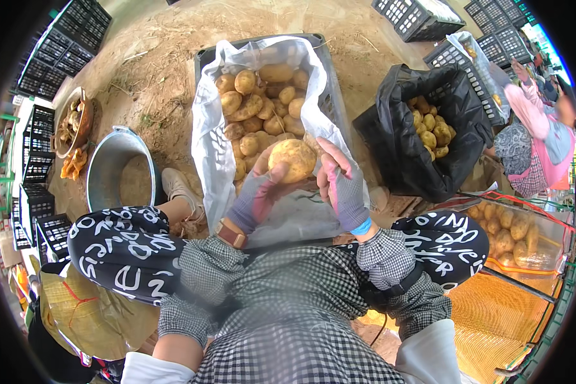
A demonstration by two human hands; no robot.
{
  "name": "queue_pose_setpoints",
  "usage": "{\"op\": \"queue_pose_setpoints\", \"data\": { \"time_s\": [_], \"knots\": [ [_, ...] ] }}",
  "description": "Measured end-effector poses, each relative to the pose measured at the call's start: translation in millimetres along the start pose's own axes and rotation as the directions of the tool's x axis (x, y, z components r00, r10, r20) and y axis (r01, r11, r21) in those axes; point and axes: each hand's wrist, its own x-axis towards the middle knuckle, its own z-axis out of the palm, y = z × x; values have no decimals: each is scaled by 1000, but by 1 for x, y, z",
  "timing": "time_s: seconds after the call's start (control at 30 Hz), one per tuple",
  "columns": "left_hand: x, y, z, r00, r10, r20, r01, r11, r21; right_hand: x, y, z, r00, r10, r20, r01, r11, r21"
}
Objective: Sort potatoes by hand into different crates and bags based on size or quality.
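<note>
A large pale-yellow potato [293,161] rests in my left hand [260,192], thumb on its near side, above the near part of a crate. My right hand [341,185] is just to the right of that potato, fingers partly spread and pointing up-left, with nothing seen held in it. Both hands wear grey and pink knit gloves. Beneath them stands a dark plastic crate [338,103] lined with a white plastic sheet [205,129]. Loose potatoes [264,108] fill its far and middle part; the liner's near end shows as bare sheet.
A bucket [98,173] and a rusty basin [84,129] stand left. At right are a black bag [389,139] of potatoes, a clear bag of potatoes [513,235] and a seated person [533,120]. Stacked black crates [67,43] line the far left; another crate [413,19] stands at the upper right.
</note>
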Motion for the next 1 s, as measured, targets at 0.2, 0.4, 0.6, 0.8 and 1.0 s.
{"op": "queue_pose_setpoints", "data": {
  "time_s": [0.2, 0.4, 0.6, 0.8, 1.0],
  "knots": [
    [-1, 0, 0, 1000, 19, 9, -19, 1000, 8, -1, -5, -1, 994, 95, 61, -97, 995, 19],
    [2, -4, -2, 998, 62, 19, -62, 997, 43, -10, 23, 5, 988, -131, 88, 139, 986, -94],
    [3, -9, -5, 1000, 2, 4, -2, 999, -43, -11, 12, 5, 997, -70, -21, 69, 997, -19],
    [0, -5, -2, 1000, 2, 24, -2, 1000, -25, -11, 6, 6, 999, 18, 41, -19, 999, 31],
    [-2, -7, -6, 1000, -16, -17, 16, 1000, -22, -13, 0, 6, 991, 113, 76, -116, 993, 28]
  ]
}}
